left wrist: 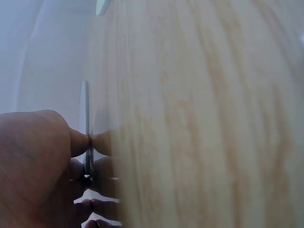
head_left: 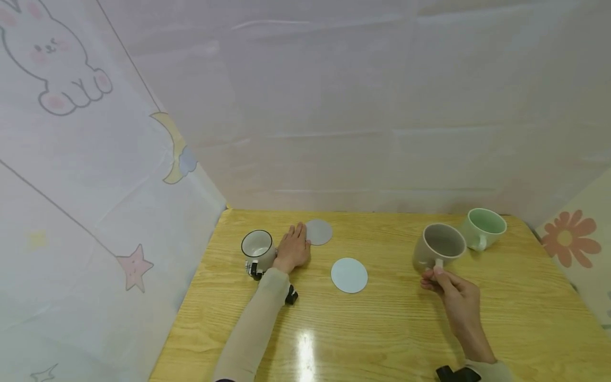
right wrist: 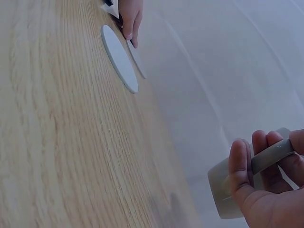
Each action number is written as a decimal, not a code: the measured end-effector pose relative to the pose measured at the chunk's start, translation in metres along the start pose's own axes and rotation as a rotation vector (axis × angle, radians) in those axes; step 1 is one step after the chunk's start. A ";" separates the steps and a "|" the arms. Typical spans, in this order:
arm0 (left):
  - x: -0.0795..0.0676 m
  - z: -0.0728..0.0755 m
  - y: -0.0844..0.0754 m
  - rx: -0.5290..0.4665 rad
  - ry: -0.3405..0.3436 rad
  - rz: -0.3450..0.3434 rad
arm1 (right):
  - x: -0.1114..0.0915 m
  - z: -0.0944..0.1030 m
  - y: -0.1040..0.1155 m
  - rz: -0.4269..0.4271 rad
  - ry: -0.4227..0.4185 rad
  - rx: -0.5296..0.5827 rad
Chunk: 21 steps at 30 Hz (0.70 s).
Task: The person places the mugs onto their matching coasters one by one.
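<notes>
My left hand lies on the table with its fingers extended, touching the left edge of a round grey coaster. In the left wrist view that coaster is seen edge-on at the fingertips. With my right hand I grip the handle of a grey-beige mug. The mug is upright in the head view and appears raised off the table in the right wrist view. A round pale blue-white coaster lies between the hands, nearer to me.
A white mug with a dark rim stands left of my left hand, close beside the wrist mount. Behind the held mug, to the right, is a light green mug. A pale cloth backdrop rises behind the wooden table.
</notes>
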<state>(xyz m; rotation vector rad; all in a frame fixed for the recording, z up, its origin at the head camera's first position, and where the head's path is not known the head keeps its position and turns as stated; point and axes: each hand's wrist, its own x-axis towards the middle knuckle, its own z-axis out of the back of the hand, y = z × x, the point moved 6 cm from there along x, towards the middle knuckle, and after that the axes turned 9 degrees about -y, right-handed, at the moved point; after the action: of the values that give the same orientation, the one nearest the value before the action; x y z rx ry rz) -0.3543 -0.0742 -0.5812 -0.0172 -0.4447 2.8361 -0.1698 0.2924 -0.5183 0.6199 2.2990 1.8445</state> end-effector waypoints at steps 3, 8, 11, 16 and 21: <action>0.000 0.000 0.000 0.006 0.002 0.000 | 0.001 -0.002 0.000 0.000 0.000 0.000; -0.002 0.005 -0.003 0.019 -0.006 -0.002 | 0.002 -0.007 -0.002 0.001 0.005 0.006; -0.003 0.008 -0.005 0.026 -0.007 -0.001 | 0.003 -0.009 -0.003 0.002 0.007 -0.001; -0.004 0.009 -0.006 0.036 -0.007 -0.001 | 0.004 -0.014 -0.006 -0.004 0.007 -0.012; -0.003 0.009 -0.005 0.026 -0.012 -0.002 | 0.005 -0.019 -0.007 -0.011 0.019 0.003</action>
<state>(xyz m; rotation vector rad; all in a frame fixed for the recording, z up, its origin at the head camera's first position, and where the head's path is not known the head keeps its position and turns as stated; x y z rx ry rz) -0.3504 -0.0731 -0.5712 0.0053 -0.4107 2.8411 -0.1823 0.2756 -0.5199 0.5923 2.3124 1.8504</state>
